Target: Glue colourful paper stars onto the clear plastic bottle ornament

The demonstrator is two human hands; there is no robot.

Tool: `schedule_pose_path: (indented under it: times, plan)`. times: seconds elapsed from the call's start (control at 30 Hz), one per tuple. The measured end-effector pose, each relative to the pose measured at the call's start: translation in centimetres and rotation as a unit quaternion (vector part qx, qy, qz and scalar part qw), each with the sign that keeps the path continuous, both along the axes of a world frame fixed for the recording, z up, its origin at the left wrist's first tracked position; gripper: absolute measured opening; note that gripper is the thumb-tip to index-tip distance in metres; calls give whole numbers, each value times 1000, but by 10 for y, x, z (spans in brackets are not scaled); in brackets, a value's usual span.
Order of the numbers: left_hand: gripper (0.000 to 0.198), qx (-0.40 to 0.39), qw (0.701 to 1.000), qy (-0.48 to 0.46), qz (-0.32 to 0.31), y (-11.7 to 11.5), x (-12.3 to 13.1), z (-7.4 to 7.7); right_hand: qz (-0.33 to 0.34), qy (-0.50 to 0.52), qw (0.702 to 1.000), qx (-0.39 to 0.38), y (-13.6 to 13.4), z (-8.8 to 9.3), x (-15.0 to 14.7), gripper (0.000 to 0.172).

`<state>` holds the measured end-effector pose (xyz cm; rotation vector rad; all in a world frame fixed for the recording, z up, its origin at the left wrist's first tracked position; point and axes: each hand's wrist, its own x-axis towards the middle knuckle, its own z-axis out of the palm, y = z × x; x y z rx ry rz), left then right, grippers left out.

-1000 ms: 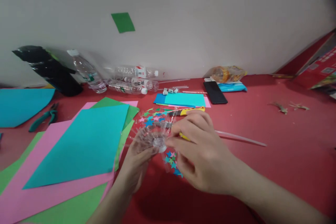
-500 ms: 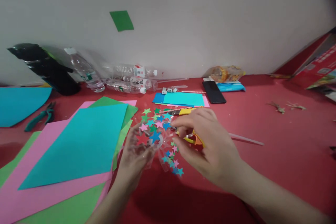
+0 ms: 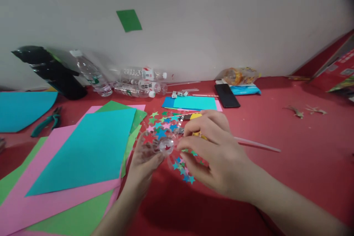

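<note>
My left hand (image 3: 145, 158) is closed round a clear plastic bottle piece (image 3: 166, 145), its round mouth facing me and thin see-through strips spreading out from it. Right of it, my right hand (image 3: 215, 151) has thumb and forefinger bent toward each other at the strips; what lies between the fingertips, if anything, is too clear to make out. Small coloured paper stars (image 3: 161, 134) lie on the table behind the plastic and show through it. More little stars (image 3: 182, 169) lie under my right hand. A yellow cutter (image 3: 195, 116) is partly hidden behind that hand.
Turquoise, pink and green paper sheets (image 3: 91, 147) overlap at left, near pliers (image 3: 48, 122). A black bottle (image 3: 52, 72), an upright clear bottle (image 3: 92, 73) and several lying bottles (image 3: 138, 89) line the wall. A phone (image 3: 227, 96) and a straw (image 3: 257, 143) lie right.
The plastic piece has turned in my left hand, so its round mouth now faces me. My right hand has shifted slightly left and down, its fingers more curled.
</note>
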<state>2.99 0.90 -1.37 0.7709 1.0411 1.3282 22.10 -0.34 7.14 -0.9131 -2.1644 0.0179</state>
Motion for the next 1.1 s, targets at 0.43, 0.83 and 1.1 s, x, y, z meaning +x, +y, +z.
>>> schedule_pose_path:
  times: [0.43, 0.83, 1.1]
  plan:
    - [63, -3, 998, -60, 16, 9, 3, -1, 49, -60, 997, 25, -3, 2, -5, 15]
    - [75, -26, 998, -46, 16, 1, 9, 8, 39, -8, 999, -22, 0, -10, -12, 16]
    - [63, -10, 998, -59, -34, 1, 7, 12, 39, 16, 998, -50, 3, -18, -11, 13]
